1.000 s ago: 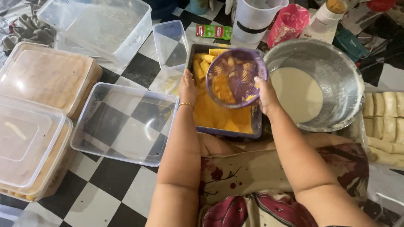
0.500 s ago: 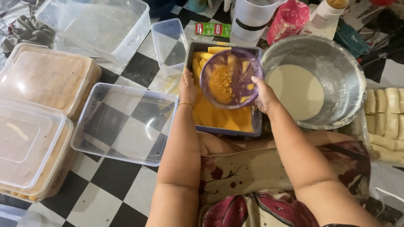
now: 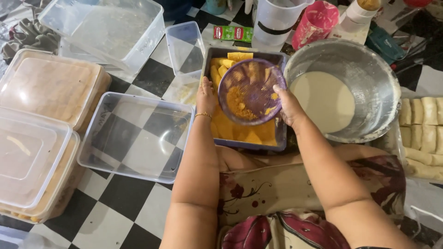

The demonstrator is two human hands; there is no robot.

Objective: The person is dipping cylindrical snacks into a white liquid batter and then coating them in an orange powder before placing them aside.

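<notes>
On the black-and-white checkered floor (image 3: 115, 203), the left hand (image 3: 206, 96) grips one rim of the purple sieve (image 3: 250, 91) and the right hand (image 3: 290, 107) the other, holding it tilted over the crumb tray (image 3: 277, 138); gentle, level shakes should keep crumbs inside, clear of the batter bowl (image 3: 369, 69).

Both bare arms reach forward, toward 12 o'clock, with the hands close together.

The left hand (image 3: 206, 96) lies palm down with its fingers pointing to 12 o'clock, and a thin gold bracelet sits on the wrist. The right hand (image 3: 289, 105) is at 3 o'clock of the left one, its fingers curled in a grip and the thumb pointing to 11 o'clock. Both forearms rise from 6 o'clock, the right one more slanted.
</notes>
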